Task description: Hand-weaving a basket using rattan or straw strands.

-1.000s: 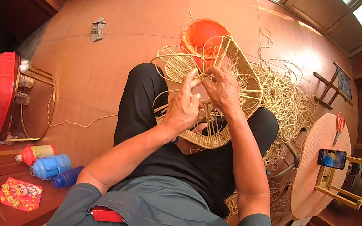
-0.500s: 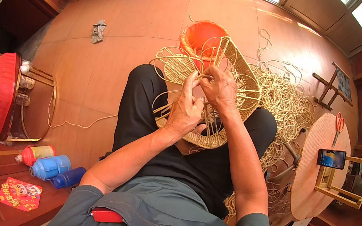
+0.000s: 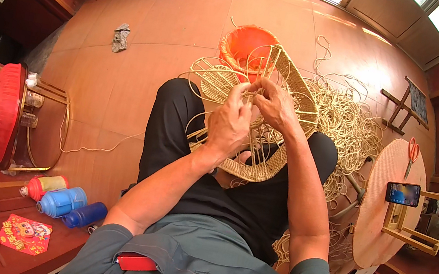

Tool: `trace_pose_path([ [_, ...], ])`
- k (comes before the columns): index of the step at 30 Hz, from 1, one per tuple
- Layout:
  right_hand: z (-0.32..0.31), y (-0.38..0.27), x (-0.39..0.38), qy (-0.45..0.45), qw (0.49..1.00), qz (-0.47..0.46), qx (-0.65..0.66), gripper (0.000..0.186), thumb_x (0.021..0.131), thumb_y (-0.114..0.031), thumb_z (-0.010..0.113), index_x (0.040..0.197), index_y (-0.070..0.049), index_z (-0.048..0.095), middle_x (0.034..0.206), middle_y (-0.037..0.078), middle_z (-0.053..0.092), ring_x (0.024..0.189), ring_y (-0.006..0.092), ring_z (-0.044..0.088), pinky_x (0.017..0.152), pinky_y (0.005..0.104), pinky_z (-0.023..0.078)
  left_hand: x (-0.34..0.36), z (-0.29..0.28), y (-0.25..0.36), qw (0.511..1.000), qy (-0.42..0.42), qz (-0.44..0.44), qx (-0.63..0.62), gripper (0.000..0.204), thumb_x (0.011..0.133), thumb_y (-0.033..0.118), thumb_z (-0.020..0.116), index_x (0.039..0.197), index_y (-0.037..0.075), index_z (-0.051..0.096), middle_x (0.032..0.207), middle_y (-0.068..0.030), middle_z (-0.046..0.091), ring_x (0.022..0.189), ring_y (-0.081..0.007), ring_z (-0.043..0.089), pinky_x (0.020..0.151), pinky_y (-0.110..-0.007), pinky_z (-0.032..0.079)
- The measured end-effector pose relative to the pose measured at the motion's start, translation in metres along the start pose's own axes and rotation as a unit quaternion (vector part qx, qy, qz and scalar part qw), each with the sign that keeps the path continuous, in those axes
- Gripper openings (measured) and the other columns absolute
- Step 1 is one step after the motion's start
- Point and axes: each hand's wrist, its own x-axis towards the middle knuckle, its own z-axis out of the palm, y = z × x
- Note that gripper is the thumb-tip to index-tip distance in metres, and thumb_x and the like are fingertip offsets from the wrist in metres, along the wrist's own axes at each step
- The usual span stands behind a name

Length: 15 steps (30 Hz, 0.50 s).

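Note:
A pale woven straw-cord piece [image 3: 248, 171] with curved braided bands and open ribs, like a basket frame, rests across my lap between my knees. My left hand [image 3: 228, 122] is at its middle, fingers bent and fingertips pinched together around a thin cord. Beside it, on the right, my right hand [image 3: 276, 107] pinches at the same cord and ribs. The fingertips of both hands nearly meet; the exact strand between them is partly hidden. Loops of cord stick out to the left of the hands.
A red-orange bucket [image 3: 242, 44] stands just beyond the woven piece. Right of it lies a large heap of loose straw cord [image 3: 345, 121]. Scissors [image 3: 413, 152] and a phone [image 3: 403, 193] are on a round table [image 3: 374, 223]. Bottles [image 3: 62, 201] lie at lower left.
Both hands stay at the middle of the woven piece. The right hand's fingers have curled and shifted slightly, and the left hand has turned a little, fingertips moving closer to the right hand's.

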Motion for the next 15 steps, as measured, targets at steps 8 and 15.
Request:
trace_pose_path([
  [8,0.013,-0.015,-0.017,0.071,0.992,-0.103,0.015,0.022,0.096,-0.026,0.083,0.109,-0.009,0.078,0.095,0.015,0.078,0.093,0.0323,0.075,0.085,0.0456,0.059,0.037,-0.071,0.017,0.965,-0.004,-0.016,-0.260,0.033,0.111,0.008,0.064,0.143,0.002,0.060,0.077,0.0111,0.049,0.068,0.0009,0.040,0.059,-0.021,0.034],
  [15,0.020,0.003,-0.012,0.161,0.969,-0.185,-0.014,0.015,0.097,-0.023,0.081,0.101,-0.009,0.076,0.091,0.012,0.076,0.090,0.0339,0.073,0.083,0.0479,0.057,0.045,-0.191,0.063,0.992,-0.011,0.003,-0.123,0.031,0.108,0.019,0.076,0.134,0.003,0.069,0.094,0.0056,0.068,0.077,-0.0010,0.053,0.070,-0.018,0.042],
])
